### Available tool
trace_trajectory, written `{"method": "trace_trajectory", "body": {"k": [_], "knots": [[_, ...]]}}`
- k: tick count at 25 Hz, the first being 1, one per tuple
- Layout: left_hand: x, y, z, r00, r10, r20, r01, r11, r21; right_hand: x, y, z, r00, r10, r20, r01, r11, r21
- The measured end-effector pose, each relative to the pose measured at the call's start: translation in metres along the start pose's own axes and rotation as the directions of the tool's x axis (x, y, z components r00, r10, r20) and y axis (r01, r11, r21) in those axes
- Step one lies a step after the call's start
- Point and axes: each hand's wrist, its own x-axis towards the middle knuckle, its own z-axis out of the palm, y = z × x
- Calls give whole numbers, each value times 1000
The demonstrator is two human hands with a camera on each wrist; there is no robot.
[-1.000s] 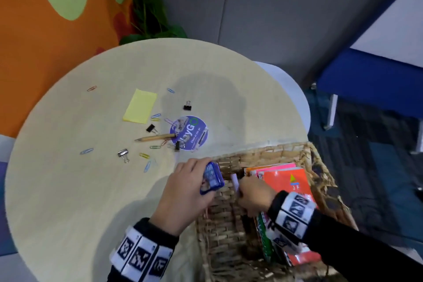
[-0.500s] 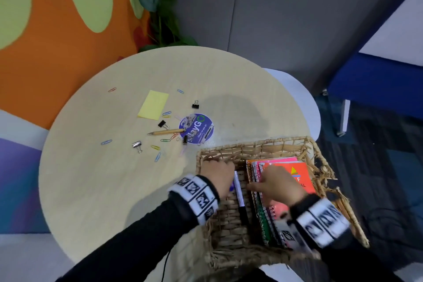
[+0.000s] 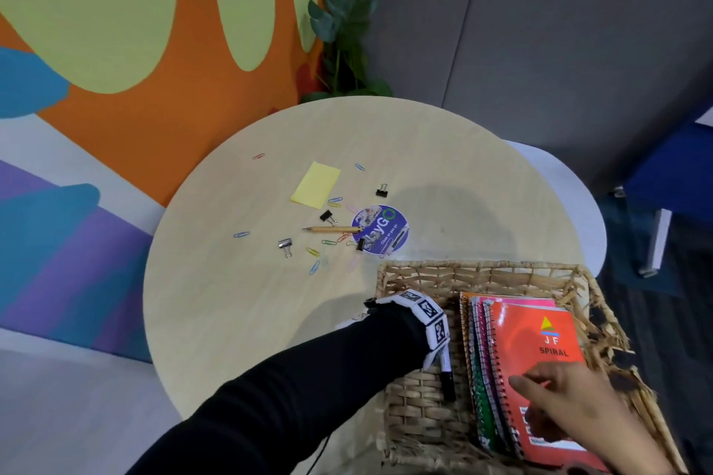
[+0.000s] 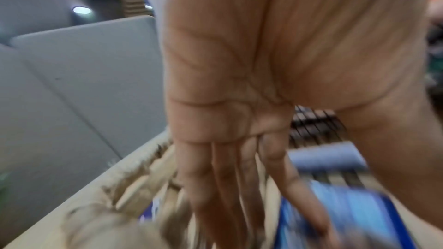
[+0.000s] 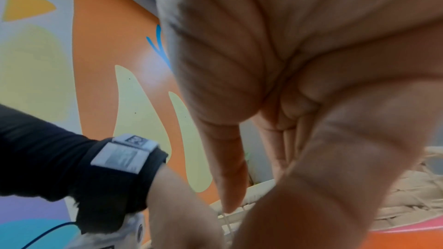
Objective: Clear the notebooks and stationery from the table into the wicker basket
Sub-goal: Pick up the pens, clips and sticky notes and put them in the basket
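Left hand (image 4: 239, 139) reaches into the wicker basket (image 3: 482, 270) with fingers straight, a blue object (blurred) just beside its fingertips; right hand (image 3: 578, 409) rests loose-fingered on the stacked notebooks (image 3: 540, 351). Release low, beside the stack.

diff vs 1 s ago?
Left hand carried the blue stapler from the rim down into the wicker basket; now fingers straight, stapler beside them. Right hand moved onto the orange notebook. Pencil, clips, yellow sticky pad unmoved.
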Motion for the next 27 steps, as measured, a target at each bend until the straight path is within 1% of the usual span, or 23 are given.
{"method": "trace_trajectory", "body": {"k": [1, 2, 3, 4, 5, 6, 7, 8, 9, 11, 12, 14, 17, 19, 20, 21, 23, 25, 26, 27], "knots": [[2, -5, -9, 999, 34, -8, -34, 999, -36, 3, -4, 0, 1000, -23, 17, 23, 1000, -15], [1, -13, -21, 998, 51, -44, -53, 997, -53, 6, -7, 1, 999, -45, 27, 45, 999, -25], [-2, -28, -37, 989, 65, -135, -78, 992, -98, 10, -12, 1, 997, -71, 27, 72, 997, -34], [0, -50, -52, 966, 57, -252, -91, 988, -128, 14, -19, 1, 995, -102, 16, 103, 994, -35], [3, -75, -64, 930, 1, -368, -86, 973, -214, 18, -26, 0, 990, -138, -10, 138, 989, -54], [10, -104, -72, 878, -79, -472, -54, 964, -262, 25, -35, -2, 982, -185, -44, 181, 979, -90], [16, -134, -74, 826, -169, -537, -6, 951, -308, 30, -46, -4, 971, -229, -70, 219, 967, -130], [25, -163, -72, 796, -231, -559, 47, 945, -324, 37, -59, -7, 957, -273, -96, 257, 955, -149], [36, -188, -67, 795, -274, -542, 100, 940, -327, 44, -74, -10, 943, -311, -116, 296, 946, -134], [55, -222, -53, 846, -285, -451, 172, 946, -276, 59, -103, -16, 914, -377, -152, 365, 926, -99], [63, -232, -47, 870, -267, -415, 180, 955, -237, 69, -116, -17, 901, -404, -159, 391, 914, -105], [74, -245, -36, 895, -231, -382, 164, 966, -199, 95, -143, -17, 879, -454, -145, 436, 889, -142], [83, -250, -29, 907, -184, -379, 133, 979, -156, 134, -182, -7, 849, -522, -82, 498, 843, -205], [83, -254, -31, 901, -183, -394, 127, 978, -165, 170, -209, 10, 833, -552, -33, 522, 805, -283], [79, -255, -34, 883, -194, -428, 116, 973, -201, 189, -221, 20, 835, -550, -15, 516, 791, -328], [72, -257, -36, 852, -217, -477, 103, 962, -252, 210, -233, 33, 837, -547, 4, 510, 776, -371], [47, -262, -38, 771, -301, -561, 80, 920, -383, 245, -254, 61, 841, -535, 82, 511, 735, -446], [14, -265, -34, 708, -407, -578, 76, 857, -510, 267, -272, 91, 830, -514, 214, 543, 662, -517], [-1, -266, -28, 683, -453, -573, 70, 821, -567, 275, -280, 105, 822, -496, 280, 561, 619, -549], [-16, -265, -20, 669, -492, -558, 63, 785, -616, 280, -286, 117, 811, -479, 336, 579, 572, -581]]}}
